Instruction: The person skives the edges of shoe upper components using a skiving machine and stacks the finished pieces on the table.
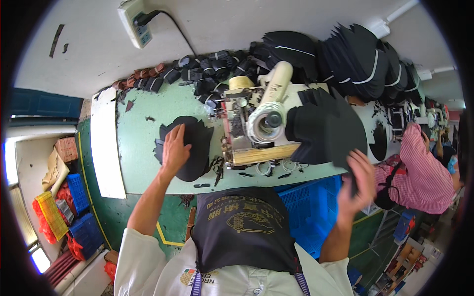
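Rests the left hand (175, 148) palm-down on a stack of black cut pieces (195, 160), fingers extended, gripping nothing. Brings the blurred right hand (360, 172), fingers half curled, to the near edge of a black pile (318, 130) at ten o'clock; cannot tell whether gripping. From the left hand, shows a machine (241, 118) at two o'clock, small black bundles (216, 66) at one; from the right, a blue crate (311, 214) at eight.

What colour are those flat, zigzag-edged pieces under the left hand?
The flat, zigzag-edged pieces are black; the head view shows them best.
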`<state>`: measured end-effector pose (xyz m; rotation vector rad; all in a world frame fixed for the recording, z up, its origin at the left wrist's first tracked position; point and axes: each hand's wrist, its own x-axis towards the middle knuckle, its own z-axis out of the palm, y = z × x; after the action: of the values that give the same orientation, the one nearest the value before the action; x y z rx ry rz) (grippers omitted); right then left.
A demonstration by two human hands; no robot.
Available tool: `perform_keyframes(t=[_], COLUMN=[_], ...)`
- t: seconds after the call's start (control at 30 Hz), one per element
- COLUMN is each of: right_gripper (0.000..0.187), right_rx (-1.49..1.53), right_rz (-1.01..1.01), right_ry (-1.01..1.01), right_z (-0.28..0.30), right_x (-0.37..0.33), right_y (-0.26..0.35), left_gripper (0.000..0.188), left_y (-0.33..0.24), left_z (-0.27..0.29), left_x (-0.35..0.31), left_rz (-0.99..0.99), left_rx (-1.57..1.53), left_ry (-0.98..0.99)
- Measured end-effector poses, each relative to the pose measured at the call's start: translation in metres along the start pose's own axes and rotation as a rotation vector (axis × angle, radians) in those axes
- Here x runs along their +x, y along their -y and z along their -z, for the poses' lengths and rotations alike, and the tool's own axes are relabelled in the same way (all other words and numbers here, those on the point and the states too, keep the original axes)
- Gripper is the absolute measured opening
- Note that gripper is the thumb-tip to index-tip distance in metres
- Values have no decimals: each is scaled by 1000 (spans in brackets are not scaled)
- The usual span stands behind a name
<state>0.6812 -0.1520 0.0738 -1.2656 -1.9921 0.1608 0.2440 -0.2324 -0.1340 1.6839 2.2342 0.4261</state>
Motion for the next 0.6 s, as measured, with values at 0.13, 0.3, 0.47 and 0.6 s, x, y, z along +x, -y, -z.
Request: perform_keyframes(t=[0.13, 0.3, 0.47, 0.6], right_gripper=[45, 32, 26, 26], right_rx=[-81, 418, 559, 614], right_rz=[-67, -57, -96, -178], right_ry=[182, 305, 424, 500], right_z=[-61, -110, -145, -149], right_x=[-53, -85, -114, -116], right_y=[-20, 49, 70, 69], left_gripper=[68, 68, 68, 66], left_y=[10, 15, 25, 29], left_z=[6, 13, 5, 3], left_x=[1, 4, 8, 1], left_rz=[-56, -103, -168, -191], left_rx=[70, 152, 127, 98], left_ry=[53, 68, 51, -8])
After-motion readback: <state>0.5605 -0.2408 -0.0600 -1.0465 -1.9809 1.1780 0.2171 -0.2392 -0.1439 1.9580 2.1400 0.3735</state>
